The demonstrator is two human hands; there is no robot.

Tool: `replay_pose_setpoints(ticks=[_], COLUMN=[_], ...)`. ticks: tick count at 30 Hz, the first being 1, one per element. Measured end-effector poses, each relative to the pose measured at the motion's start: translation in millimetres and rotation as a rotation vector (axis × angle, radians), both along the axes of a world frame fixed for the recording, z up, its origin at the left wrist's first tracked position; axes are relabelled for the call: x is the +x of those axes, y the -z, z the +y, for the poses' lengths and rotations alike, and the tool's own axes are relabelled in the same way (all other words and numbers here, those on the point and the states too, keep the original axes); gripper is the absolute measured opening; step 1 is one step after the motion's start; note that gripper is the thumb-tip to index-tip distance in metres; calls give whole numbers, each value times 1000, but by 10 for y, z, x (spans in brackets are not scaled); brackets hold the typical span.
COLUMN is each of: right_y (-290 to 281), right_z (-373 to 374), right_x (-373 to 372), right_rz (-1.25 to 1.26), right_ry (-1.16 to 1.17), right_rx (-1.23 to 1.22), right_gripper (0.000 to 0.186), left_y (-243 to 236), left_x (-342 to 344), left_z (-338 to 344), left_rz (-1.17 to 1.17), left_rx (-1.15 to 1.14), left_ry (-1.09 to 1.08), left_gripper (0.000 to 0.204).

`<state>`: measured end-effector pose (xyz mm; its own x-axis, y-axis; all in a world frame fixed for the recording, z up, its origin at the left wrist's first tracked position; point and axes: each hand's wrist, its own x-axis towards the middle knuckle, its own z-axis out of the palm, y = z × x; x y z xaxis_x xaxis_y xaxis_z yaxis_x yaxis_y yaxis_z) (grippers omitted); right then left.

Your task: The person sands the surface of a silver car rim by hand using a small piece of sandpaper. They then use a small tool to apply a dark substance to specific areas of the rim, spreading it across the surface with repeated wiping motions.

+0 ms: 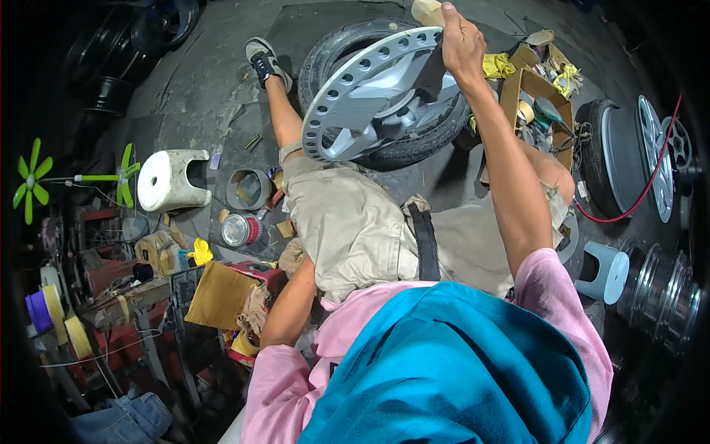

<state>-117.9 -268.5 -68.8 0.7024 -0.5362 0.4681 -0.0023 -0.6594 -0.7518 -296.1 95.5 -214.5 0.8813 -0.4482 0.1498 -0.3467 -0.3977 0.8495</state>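
Observation:
My right hand is closed on the upper right edge of a silver wheel disc. The disc has spokes and a row of round holes along its rim. It is tilted above a black tyre that lies on the floor, and it hides part of that tyre. A cream-coloured object shows just behind my right hand; its kind is unclear. My left forearm passes down beside my left hip, where my shorts and body hide the hand. A tan cloth lies near there.
A white stool, a round can and a grey tub stand to the left. A cardboard box of tools lies at right, near an upright tyre, a red hose and a light blue stool.

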Motion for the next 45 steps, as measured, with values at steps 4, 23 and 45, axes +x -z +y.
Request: replay_pose_setpoints(ticks=[4,23,45], right_y=[-14,-58,-51], right_z=[66,151,-138], right_x=[-25,-119,31], right_rz=[-74,-187,35], right_ry=[-30,-92,-294], right_rx=[-19,159,-104], right_gripper=[57,54,58], left_y=[-24,-164,-1500], left_x=[-21,-3,-410], left_z=[-59,157,-1088], left_rz=[3,89,-22], left_rx=[-5,66,17], left_ry=[0,12,525], left_gripper=[65,61,53])
